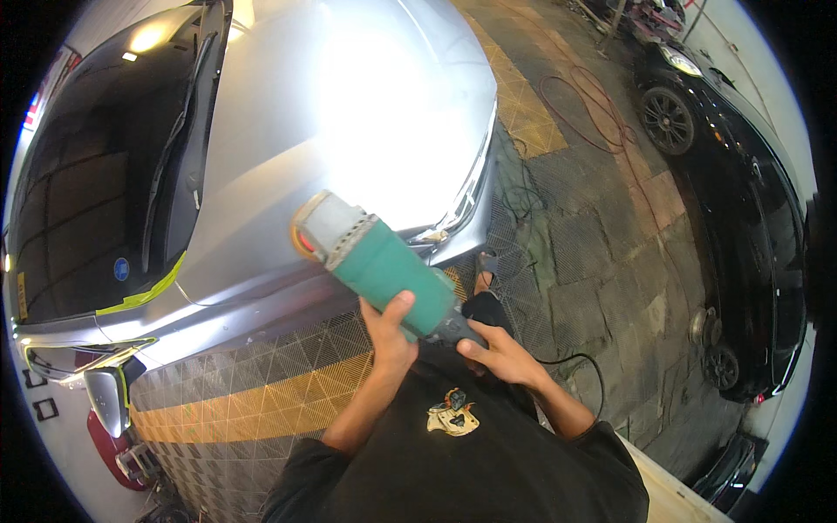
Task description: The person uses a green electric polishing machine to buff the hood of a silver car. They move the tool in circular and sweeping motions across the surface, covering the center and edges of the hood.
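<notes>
Both my hands hold a green and grey electric polisher in front of my body. My left hand is wrapped around the side of its green body, thumb on top. The dark rear handle is gripped by my right hand, and a black cord trails from that end. At the grey head, the edge of a yellow-orange pad shows over the front fender of a silver car. Whether the pad touches the paint cannot be made out.
Green-yellow masking tape edges the windshield and the side mirror. Grid floor tiles lie beneath me. A black car stands at the right, with a red hose on the floor near it.
</notes>
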Motion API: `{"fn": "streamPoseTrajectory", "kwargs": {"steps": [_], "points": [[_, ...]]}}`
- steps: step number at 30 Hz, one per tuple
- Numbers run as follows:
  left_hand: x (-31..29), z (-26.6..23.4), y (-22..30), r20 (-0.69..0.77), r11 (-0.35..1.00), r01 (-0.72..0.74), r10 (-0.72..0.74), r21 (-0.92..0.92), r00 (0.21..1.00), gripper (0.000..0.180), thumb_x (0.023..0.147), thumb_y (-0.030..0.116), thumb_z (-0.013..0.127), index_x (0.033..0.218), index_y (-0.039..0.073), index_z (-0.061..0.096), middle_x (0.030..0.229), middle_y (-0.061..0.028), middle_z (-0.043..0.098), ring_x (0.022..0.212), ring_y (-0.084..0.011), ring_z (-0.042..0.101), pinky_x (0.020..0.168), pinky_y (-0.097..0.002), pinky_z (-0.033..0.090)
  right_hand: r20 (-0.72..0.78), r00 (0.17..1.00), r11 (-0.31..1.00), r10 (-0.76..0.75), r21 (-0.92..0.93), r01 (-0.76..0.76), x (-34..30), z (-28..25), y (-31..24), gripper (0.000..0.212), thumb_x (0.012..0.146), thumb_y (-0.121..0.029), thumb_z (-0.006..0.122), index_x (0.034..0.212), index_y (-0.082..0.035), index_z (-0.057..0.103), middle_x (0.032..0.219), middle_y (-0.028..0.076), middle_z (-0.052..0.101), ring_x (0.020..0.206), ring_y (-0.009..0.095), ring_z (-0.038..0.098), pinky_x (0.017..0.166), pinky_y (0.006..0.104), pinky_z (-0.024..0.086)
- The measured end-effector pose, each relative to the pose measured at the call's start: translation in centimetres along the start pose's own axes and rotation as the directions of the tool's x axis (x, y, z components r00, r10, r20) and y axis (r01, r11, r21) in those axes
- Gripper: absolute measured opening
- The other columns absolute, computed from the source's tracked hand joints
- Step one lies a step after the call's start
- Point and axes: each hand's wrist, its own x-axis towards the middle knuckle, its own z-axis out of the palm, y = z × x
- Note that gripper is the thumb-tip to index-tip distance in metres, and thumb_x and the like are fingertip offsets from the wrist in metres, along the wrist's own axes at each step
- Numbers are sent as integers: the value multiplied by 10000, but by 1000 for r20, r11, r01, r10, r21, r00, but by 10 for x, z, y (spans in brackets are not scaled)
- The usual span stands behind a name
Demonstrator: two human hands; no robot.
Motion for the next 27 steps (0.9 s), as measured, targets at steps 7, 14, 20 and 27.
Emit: {"fn": "streamPoseTrajectory", "kwargs": {"steps": [7, 14, 20, 27], "points": [[55, 87, -50, 5, 998, -22, 22, -54, 1000, 679, 825, 155, 778, 1402, -2, 456, 1211, -143, 617, 1101, -267, 652, 956, -421, 570, -129, 989, 989, 70, -119, -85, 16, -89, -28, 715, 995, -704, 566, 1116, -1, 618, 710, 28, 593, 602, 111, 573, 553, 289, 455], [75, 117, -75, -74, 991, -55, 46, -124, 996, 719, 796, 115, 809, 1404, -8, 444, 1180, -130, 626, 1085, -256, 655, 954, -426, 569, -52, 997, 977, 49, -204, -58, 38, -146, -38, 662, 1027, -609, 579, 1206, 25, 643, 643, 53, 597, 544, 119, 593, 529, 313, 481], [34, 92, -111, -92, 959, -205, 190, -197, 978, 825, 753, 224, 809, 1457, -13, 450, 1346, -203, 620, 1191, -291, 649, 1014, -448, 564, 157, 986, 829, -58, -542, 135, 46, -177, -23, 582, 985, -526, 664, 1177, 23, 651, 723, 262, 672, 687, 395, 725, 694, 468, 549], [44, 116, -140, -70, 964, -217, 209, -154, 975, 807, 734, 254, 795, 1427, -27, 493, 1357, -241, 615, 1158, -304, 673, 985, -454, 588, 174, 983, 843, -63, -517, 145, 57, -219, 1, 594, 955, -563, 684, 1137, 2, 671, 719, 274, 675, 725, 455, 721, 703, 484, 555]]}}
